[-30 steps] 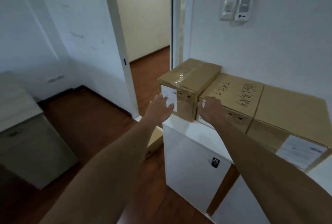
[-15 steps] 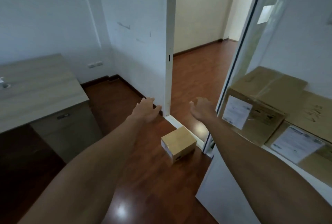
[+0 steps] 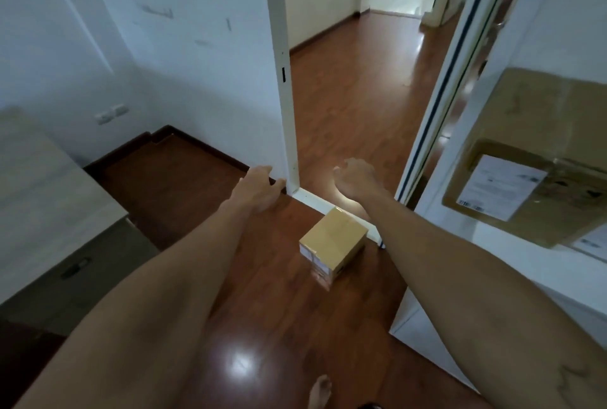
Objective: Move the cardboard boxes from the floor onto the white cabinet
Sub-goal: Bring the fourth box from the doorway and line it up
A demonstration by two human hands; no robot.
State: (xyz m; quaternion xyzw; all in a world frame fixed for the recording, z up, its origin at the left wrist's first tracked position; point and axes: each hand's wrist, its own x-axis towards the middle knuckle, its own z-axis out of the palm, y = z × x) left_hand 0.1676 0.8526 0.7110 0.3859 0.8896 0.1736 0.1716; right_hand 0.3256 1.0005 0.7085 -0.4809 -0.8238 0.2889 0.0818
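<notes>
A small cardboard box (image 3: pixel 333 244) stands on the wooden floor by the doorway threshold, just left of the white cabinet (image 3: pixel 512 284). On the cabinet's top at the right sits a larger cardboard box (image 3: pixel 538 132) with a white label facing me. Both my arms reach forward above the floor. My left hand (image 3: pixel 258 188) hangs empty with its fingers loosely curled, up and left of the small box. My right hand (image 3: pixel 356 178) is empty too, fingers apart, above and beyond the box. Neither hand touches anything.
A white door frame post (image 3: pixel 284 80) rises just beyond my left hand, with a hallway behind it. A wooden desk (image 3: pixel 39 185) with a drawer unit fills the left side. My bare foot (image 3: pixel 320 392) shows at the bottom edge.
My hands left the boxes on the cabinet and swung left and down over the floor. My view turned with them, bringing the small floor box into sight and closer.
</notes>
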